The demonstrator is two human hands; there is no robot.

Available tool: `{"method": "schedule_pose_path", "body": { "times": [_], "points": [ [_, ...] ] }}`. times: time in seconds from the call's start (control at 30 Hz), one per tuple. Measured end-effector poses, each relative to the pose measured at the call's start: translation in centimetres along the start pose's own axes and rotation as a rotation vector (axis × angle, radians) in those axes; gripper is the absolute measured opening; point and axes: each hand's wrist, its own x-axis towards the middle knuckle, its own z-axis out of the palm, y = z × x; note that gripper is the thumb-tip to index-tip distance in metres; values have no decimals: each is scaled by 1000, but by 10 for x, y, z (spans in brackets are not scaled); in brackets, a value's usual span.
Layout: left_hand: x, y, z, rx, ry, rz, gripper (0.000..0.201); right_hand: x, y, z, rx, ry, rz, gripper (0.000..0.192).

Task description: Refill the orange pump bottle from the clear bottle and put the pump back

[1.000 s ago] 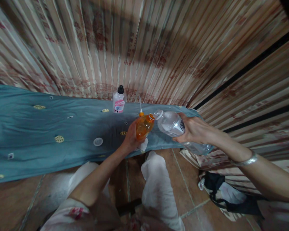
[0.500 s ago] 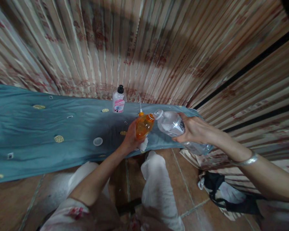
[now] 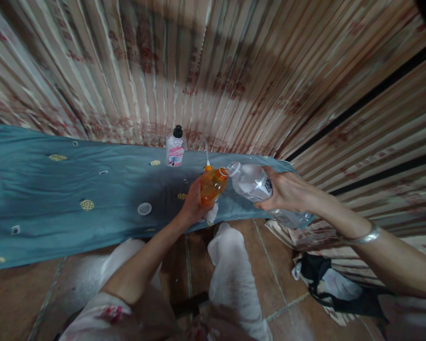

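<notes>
My left hand [image 3: 191, 203] is wrapped round an orange bottle [image 3: 212, 186], tilted to the right with its mouth uncapped. In my right hand [image 3: 284, 189] is a large clear plastic bottle [image 3: 250, 181], tipped so that its neck meets the orange bottle's mouth. Whether liquid passes between them I cannot make out. Just behind the orange bottle lies an orange pump top [image 3: 208, 167] with a thin pale tube. A clear bottle with a pink label and black cap [image 3: 175, 150] stands farther back on the blue cloth [image 3: 117, 184].
A small round clear lid [image 3: 144, 209] lies on the cloth, left of my left hand. Pleated patterned curtains [image 3: 184, 71] hang behind and to the right. A dark bag [image 3: 333, 279] rests on the tiled floor at lower right. My knees are below the cloth's front edge.
</notes>
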Motion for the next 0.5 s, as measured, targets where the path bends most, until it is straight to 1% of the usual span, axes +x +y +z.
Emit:
{"method": "schedule_pose_path", "body": {
  "times": [0.13, 0.27, 0.5],
  "points": [
    [1, 4, -1, -21, -10, 4, 83, 0, -2, -1, -9, -15, 11, 67],
    [1, 5, -1, -28, -2, 8, 83, 0, -1, -1, -8, -22, 14, 69],
    [1, 5, -3, 8, -17, -7, 86, 0, 0, 1, -6, 16, -1, 68]
  ]
}}
